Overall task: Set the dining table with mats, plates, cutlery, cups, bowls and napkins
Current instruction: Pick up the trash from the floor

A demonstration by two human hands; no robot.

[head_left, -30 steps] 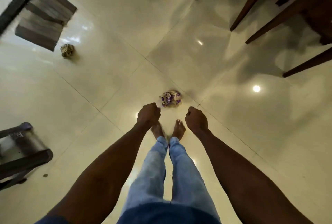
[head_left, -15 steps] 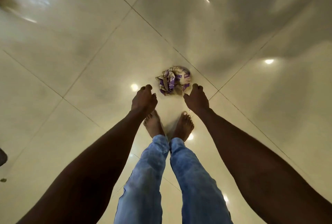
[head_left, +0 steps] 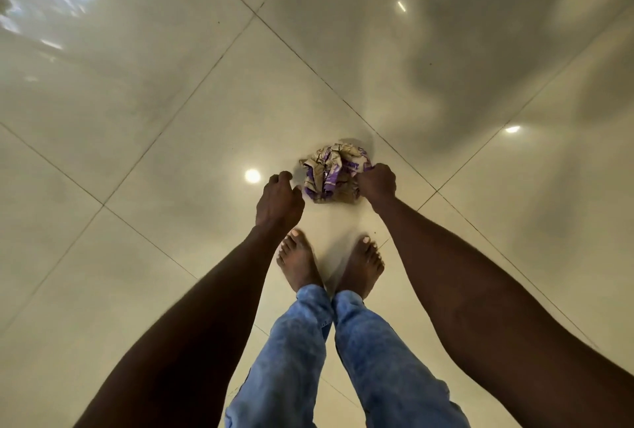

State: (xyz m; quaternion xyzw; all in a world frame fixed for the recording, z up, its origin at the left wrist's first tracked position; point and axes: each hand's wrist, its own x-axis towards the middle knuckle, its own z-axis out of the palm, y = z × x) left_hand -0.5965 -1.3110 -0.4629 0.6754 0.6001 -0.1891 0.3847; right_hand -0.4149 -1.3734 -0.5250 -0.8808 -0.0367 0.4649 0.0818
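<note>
Change: right hand (head_left: pixel 376 183) now reaches and grips the crumpled paper wad (head_left: pixel 331 174) at frame centre; half a second ago both hands hung short of it.
Left hand (head_left: pixel 278 199): loosely curled, holding nothing, just beside the wad.
Meaning: likely clearing floor litter, not table-setting yet.

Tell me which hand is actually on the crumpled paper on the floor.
The right hand: its fingers curl onto the right edge of the crumpled purple-and-tan paper. The left hand hangs beside the paper's left side, loosely curled, holding nothing.

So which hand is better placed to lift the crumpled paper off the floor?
Right. The right hand already touches the crumpled paper, fingers curled at its edge; the left hand hangs beside it, apart.
</note>
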